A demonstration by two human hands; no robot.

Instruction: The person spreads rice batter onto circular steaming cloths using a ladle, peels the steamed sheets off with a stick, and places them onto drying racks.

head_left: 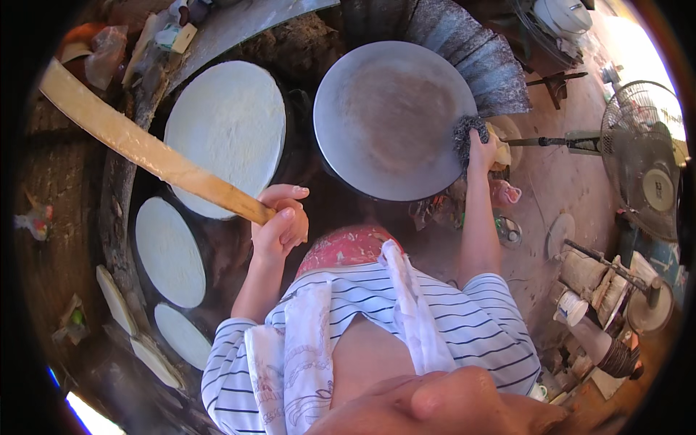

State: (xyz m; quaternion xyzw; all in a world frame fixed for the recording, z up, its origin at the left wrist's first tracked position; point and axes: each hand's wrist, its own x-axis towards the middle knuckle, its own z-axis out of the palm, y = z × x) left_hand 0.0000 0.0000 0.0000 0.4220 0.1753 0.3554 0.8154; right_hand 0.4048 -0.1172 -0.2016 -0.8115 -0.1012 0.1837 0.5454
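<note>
My left hand (280,223) is wrapped round the lower end of a long, flat wooden stick (156,155), which slants up to the far left. Under the stick lies a large round griddle or board with a pale, powdery top (230,130); I cannot tell whether the stick touches it. My right hand (483,154) grips a dark, wiry scrubber (465,138) at the right edge of a round grey griddle (333,119). That griddle has a brownish, smeared middle and nothing lying on it. The palm side of my right hand is hidden.
Smaller pale discs (170,250) line the left side, some tilted. Behind the griddle stands a grey corrugated sheet (467,54). A standing fan (645,159) is at the far right. A red, flour-marked seat or tub (344,248) shows in front of my body.
</note>
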